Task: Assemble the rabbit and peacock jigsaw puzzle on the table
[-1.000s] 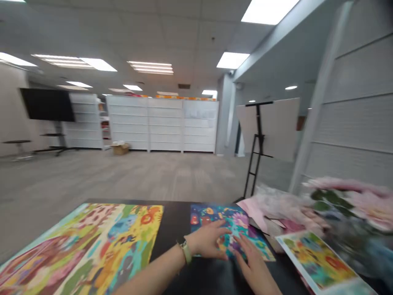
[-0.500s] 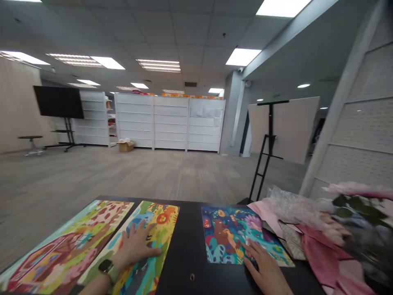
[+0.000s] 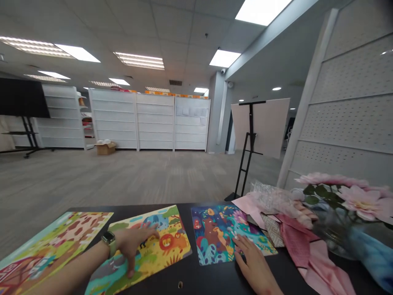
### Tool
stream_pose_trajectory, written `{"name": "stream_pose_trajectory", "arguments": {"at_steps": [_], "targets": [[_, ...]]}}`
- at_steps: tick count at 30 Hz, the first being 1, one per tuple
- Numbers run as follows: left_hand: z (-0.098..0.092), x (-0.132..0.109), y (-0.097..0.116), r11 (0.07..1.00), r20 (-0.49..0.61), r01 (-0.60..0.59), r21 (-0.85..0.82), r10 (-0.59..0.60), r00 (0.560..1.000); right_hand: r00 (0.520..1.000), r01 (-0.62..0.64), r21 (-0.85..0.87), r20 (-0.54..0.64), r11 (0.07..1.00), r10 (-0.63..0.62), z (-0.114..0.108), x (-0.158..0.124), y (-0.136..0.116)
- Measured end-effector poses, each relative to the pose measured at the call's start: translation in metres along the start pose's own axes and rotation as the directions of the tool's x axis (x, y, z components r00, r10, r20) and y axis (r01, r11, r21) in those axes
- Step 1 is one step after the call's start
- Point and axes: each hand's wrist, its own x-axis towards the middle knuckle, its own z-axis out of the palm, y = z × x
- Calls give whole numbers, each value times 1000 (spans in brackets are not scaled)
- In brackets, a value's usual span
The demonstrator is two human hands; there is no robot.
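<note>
My left hand (image 3: 133, 243), with a watch on its wrist, lies spread on a yellow and green picture sheet (image 3: 175, 241) showing lions and an elephant. Its fingers are apart, and the sheet sits slightly turned on the black table (image 3: 162, 272). My right hand (image 3: 250, 258) rests with extended fingers on the lower right part of a dark blue forest picture sheet (image 3: 215, 233) with a bear. At the left lies a third sheet (image 3: 76, 229) with a cow pattern and a red barn, partly behind my left forearm.
Pink fabric and clear wrapping (image 3: 267, 200) lie at the table's right, beside pink flowers in a glass vase (image 3: 336, 235). Beyond the table stand an easel (image 3: 250, 139), white shelves (image 3: 153, 123), a cardboard box (image 3: 105, 148) and a black screen (image 3: 23, 98).
The lion sheet has turned clockwise under my left hand, its far end swinging right. My right hand stays on the forest sheet. The camera view has shifted to the right.
</note>
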Motion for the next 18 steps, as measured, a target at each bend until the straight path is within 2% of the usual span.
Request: {"name": "stream_pose_trajectory", "arguments": {"at_steps": [3, 8, 11, 15, 18], "targets": [[-4, 10, 9, 999, 19, -43, -6, 43, 999, 1000, 6, -2, -2, 1000, -6, -1, -2, 0], [-3, 26, 37, 996, -71, -76, -51, 72, 995, 999, 15, 9, -40, 1000, -15, 8, -7, 14], [3, 32, 47, 995, -103, -83, -49, 78, 992, 997, 29, 13, -70, 999, -28, 11, -13, 24], [9, 31, 53, 989, -163, -125, -80, 110, 980, 994, 37, -1, -101, 999, -37, 12, -16, 33], [15, 22, 55, 990, -238, -88, -113, 59, 970, 986, 83, 21, -146, 996, -79, 21, -13, 46]]}}
